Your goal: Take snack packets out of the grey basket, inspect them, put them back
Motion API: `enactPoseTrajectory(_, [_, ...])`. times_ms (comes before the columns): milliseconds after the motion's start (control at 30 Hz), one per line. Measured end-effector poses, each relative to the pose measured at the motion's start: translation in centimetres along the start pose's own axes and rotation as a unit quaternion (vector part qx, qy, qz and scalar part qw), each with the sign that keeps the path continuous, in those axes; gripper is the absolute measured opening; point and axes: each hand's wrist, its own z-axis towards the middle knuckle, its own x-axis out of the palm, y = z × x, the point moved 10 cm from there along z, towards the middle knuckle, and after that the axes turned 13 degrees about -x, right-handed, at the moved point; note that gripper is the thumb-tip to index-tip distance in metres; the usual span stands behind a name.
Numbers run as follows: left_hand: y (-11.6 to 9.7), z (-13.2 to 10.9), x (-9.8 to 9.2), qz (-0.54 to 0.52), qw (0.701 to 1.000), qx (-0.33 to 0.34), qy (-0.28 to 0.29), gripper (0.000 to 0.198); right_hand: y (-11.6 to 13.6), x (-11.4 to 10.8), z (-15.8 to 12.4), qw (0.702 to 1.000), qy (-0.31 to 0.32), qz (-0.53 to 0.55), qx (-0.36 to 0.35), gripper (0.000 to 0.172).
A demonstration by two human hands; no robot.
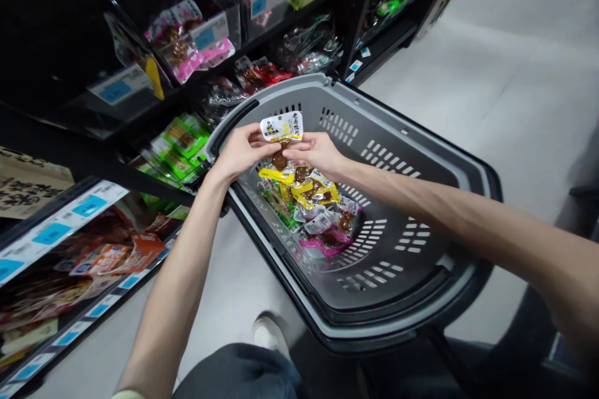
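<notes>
Between my two hands is a small snack packet (281, 128), white at the top with dark printing, clear and brown lower down. My left hand (244, 148) pinches its left side with the thumb across the front. From the right, my right hand (317, 153) grips the same packet, its thumb also on the front. Both hands are over the grey shopping basket (435, 187). Below them in the basket lie several yellow-edged packets (313, 190), pink-edged packets (330, 237) and green packets (281, 202).
Black store shelves run along the left, with pink packets (187, 43) in a clear bin and green packets (182, 140) lower down. Price labels (51, 230) line the shelf edges. A shoe (270, 333) stands on the pale floor (505, 50) below the basket.
</notes>
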Motion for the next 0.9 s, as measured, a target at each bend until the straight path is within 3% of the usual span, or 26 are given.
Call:
enactPoseTrajectory(467, [0.7, 0.0, 1.5, 0.017, 0.996, -0.03, 0.082, 0.047, -0.2, -0.3, 0.0, 1.0, -0.008, 0.002, -0.007, 0.036])
enactPoseTrajectory(900, [1.0, -0.1, 1.2, 0.019, 0.997, -0.053, 0.06, 0.042, -0.7, -1.1, 0.3, 1.0, -0.023, -0.013, -0.003, 0.033])
